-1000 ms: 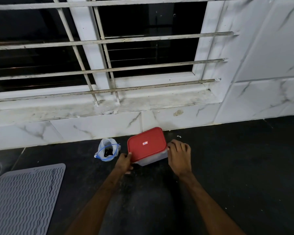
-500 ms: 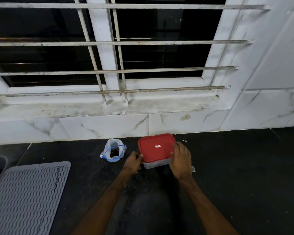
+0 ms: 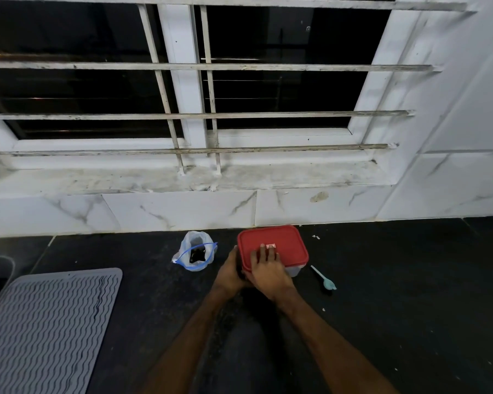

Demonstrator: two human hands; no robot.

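- We see the box (image 3: 295, 271), clear-walled and shut under a red lid (image 3: 286, 243), standing on the dark counter (image 3: 396, 294) near the tiled wall below the window
- The right hand (image 3: 268, 270) lies flat on the lid's near part, fingers straight, pressing down
- The left hand (image 3: 228, 273) curls round the box's left side, close beside the right
- We note a plastic bag (image 3: 195, 251) left of the box, a pale blue spoon (image 3: 323, 278) right of it, and a grey ribbed mat (image 3: 46, 328) well to the left
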